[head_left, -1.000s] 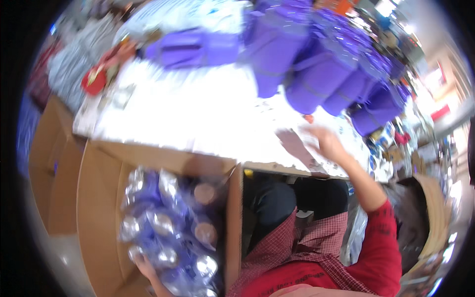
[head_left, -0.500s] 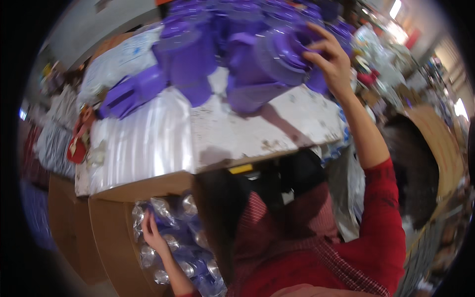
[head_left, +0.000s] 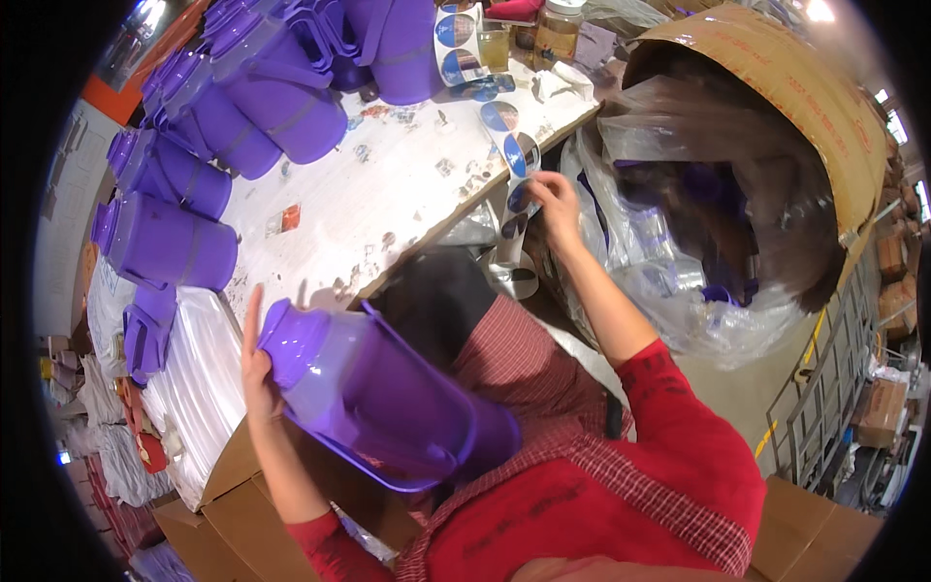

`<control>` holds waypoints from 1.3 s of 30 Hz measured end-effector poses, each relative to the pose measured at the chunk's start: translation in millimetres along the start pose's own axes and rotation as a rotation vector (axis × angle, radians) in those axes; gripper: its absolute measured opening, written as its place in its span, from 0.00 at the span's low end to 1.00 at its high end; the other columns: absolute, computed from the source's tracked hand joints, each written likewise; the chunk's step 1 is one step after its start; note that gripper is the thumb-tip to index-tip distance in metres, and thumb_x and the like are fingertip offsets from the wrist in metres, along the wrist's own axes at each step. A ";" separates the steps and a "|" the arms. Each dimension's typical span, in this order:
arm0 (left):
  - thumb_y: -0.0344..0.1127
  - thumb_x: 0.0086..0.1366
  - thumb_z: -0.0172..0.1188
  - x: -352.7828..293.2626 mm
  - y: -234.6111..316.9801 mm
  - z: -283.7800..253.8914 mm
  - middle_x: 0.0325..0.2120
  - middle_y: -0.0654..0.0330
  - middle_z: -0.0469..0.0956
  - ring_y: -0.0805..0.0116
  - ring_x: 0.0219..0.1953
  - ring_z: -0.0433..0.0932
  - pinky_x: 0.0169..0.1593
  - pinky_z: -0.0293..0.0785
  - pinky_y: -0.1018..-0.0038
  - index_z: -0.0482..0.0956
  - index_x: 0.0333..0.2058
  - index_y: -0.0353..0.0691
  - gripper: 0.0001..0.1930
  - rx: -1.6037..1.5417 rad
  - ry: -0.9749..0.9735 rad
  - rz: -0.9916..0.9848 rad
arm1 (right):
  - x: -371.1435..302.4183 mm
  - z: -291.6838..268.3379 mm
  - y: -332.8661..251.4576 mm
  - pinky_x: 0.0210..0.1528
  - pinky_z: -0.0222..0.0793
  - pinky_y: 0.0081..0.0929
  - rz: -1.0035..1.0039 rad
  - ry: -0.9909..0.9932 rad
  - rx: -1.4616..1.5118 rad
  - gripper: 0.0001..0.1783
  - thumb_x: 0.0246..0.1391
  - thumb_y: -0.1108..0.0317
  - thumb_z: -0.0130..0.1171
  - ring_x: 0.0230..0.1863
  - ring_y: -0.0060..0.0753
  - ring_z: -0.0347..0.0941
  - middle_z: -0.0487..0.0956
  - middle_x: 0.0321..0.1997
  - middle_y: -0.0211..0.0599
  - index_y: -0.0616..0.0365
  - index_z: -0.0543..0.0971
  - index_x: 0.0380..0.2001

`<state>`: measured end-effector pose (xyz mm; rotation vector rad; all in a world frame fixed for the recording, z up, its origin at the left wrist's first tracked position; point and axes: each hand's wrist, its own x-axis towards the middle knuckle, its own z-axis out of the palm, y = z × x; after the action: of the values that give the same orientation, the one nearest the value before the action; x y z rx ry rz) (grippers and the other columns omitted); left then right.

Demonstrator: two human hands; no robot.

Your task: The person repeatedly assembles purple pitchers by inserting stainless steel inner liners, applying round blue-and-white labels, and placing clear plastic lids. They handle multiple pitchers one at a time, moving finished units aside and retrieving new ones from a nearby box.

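A large purple plastic jug (head_left: 378, 398) with a long side handle lies tilted across my lap, its narrower neck toward the upper left. My left hand (head_left: 260, 383) grips it at the neck, the index finger stretched out. Over the table's front edge hangs a strip of round blue stickers (head_left: 516, 155). My right hand (head_left: 561, 215) pinches this strip at one of the stickers, thumb and fingers together. Whether that sticker has come off its backing cannot be made out.
Several purple jugs (head_left: 291, 107) stand along the back and left of the white table (head_left: 339, 209). Clear plastic bags (head_left: 194, 388) lie at its left end. An open carton (head_left: 233, 504) is below left. On the right is a big plastic-lined cardboard container (head_left: 776, 87).
The view has swung right. My right hand has left a jug on the table and now holds the sticker strip. My left hand has come up from the carton and holds a jug over my lap.
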<state>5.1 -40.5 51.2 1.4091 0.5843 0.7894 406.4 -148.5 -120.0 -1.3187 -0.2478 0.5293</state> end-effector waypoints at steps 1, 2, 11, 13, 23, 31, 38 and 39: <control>0.58 0.58 0.63 5.2 -5.4 -12.0 0.39 0.50 0.79 0.66 0.39 0.78 0.47 0.71 0.76 0.55 0.67 0.39 0.46 0.316 0.127 -0.097 | 23.6 -25.9 27.8 0.45 0.73 0.25 -0.376 -0.020 -0.367 0.04 0.52 0.74 0.61 0.41 0.28 0.78 0.81 0.38 0.36 0.60 0.80 0.32; 0.55 0.61 0.62 10.8 -8.0 -23.9 0.34 0.53 0.79 0.70 0.34 0.76 0.43 0.71 0.78 0.59 0.67 0.41 0.41 0.615 0.254 -0.143 | 37.1 -47.5 53.0 0.46 0.71 0.25 -0.431 -0.099 -0.594 0.03 0.51 0.75 0.62 0.41 0.26 0.76 0.80 0.37 0.34 0.59 0.79 0.31; 0.40 0.60 0.64 63.8 7.2 91.1 0.43 0.53 0.80 0.60 0.50 0.76 0.55 0.68 0.69 0.80 0.45 0.36 0.17 1.133 0.163 0.035 | -50.6 -70.5 -0.4 0.42 0.71 0.16 0.062 -0.441 0.061 0.20 0.49 0.80 0.65 0.39 0.19 0.76 0.79 0.43 0.31 0.61 0.73 0.46; 0.37 0.57 0.68 84.6 -20.8 149.9 0.45 0.54 0.80 0.65 0.50 0.75 0.55 0.68 0.72 0.77 0.51 0.35 0.23 0.886 -0.162 -0.153 | -51.5 -53.6 -33.4 0.41 0.70 0.16 0.002 -0.363 0.115 0.21 0.48 0.78 0.67 0.40 0.18 0.76 0.79 0.46 0.31 0.61 0.76 0.47; 0.35 0.58 0.62 116.6 -116.9 239.3 0.31 0.54 0.78 0.52 0.33 0.80 0.37 0.75 0.61 0.82 0.40 0.44 0.11 0.624 -0.294 0.197 | -58.5 -37.7 -87.7 0.45 0.72 0.29 -0.839 -0.135 -0.681 0.13 0.41 0.73 0.71 0.43 0.37 0.77 0.79 0.42 0.38 0.60 0.83 0.34; 0.41 0.50 0.65 91.5 -105.2 252.4 0.26 0.49 0.81 0.47 0.33 0.80 0.38 0.75 0.58 0.83 0.30 0.41 0.11 0.825 -0.320 0.145 | -94.6 -51.3 -74.7 0.44 0.75 0.28 -0.956 -0.063 -0.724 0.08 0.46 0.78 0.68 0.40 0.36 0.81 0.84 0.39 0.41 0.63 0.83 0.33; 0.40 0.56 0.64 -12.7 -48.4 185.3 0.46 0.54 0.79 0.55 0.49 0.76 0.54 0.71 0.62 0.79 0.47 0.42 0.20 0.765 -0.327 0.473 | -204.3 -72.2 -98.5 0.49 0.69 0.38 -0.990 -0.381 -1.160 0.09 0.41 0.76 0.68 0.48 0.45 0.73 0.78 0.46 0.38 0.59 0.77 0.25; 0.38 0.57 0.64 -36.8 -38.2 163.2 0.45 0.54 0.79 0.57 0.48 0.77 0.52 0.73 0.64 0.80 0.46 0.42 0.17 0.718 -0.297 0.502 | -230.5 -75.4 -109.1 0.50 0.68 0.32 -0.690 -0.544 -1.121 0.05 0.43 0.76 0.67 0.45 0.38 0.73 0.78 0.43 0.36 0.58 0.79 0.23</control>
<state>112.7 -171.7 25.5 2.3476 0.2808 0.7658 268.6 -345.0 -5.4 -1.9757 -1.5583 0.1002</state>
